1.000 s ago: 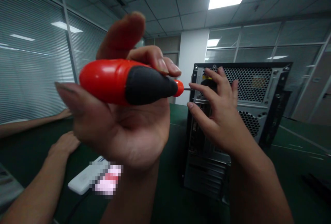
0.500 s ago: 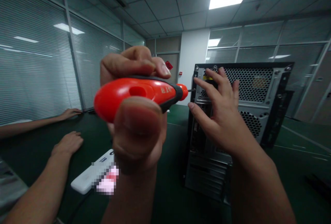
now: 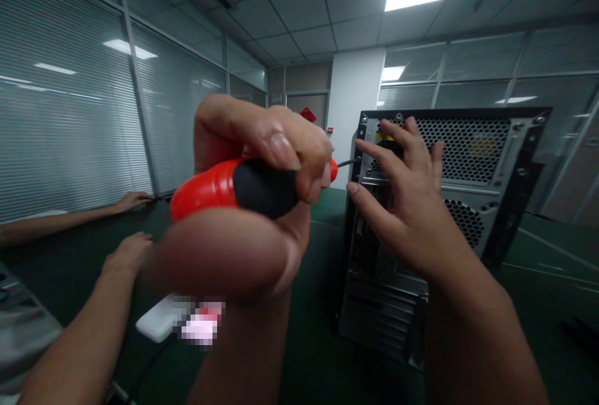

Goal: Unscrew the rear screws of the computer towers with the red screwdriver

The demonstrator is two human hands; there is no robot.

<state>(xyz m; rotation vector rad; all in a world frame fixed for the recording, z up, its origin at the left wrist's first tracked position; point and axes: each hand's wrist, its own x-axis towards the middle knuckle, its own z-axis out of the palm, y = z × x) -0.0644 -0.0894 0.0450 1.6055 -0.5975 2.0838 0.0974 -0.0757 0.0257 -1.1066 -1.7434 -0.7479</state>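
Observation:
My left hand [image 3: 262, 205] is closed around a red and black screwdriver [image 3: 219, 188], held level close to the camera. Its thin shaft [image 3: 349, 162] points right and its tip meets the upper left edge of the computer case's rear panel [image 3: 472, 143]. My right hand [image 3: 407, 205] lies flat against that rear panel with fingers spread, just right of the screwdriver tip. It holds nothing. The black tower case stands upright on the dark green table [image 3: 538, 292]. The screw at the tip is too small to see.
Another person's hand [image 3: 128, 252] and forearm rest on the table at the lower left, and a second arm [image 3: 70, 218] lies farther back. A white flat device [image 3: 161, 324] lies near them. Glass walls with blinds stand behind.
My left hand has turned the screwdriver handle around its axis and regripped, fingers now wrapped over the top. The right hand stays on the case. The view shifted slightly.

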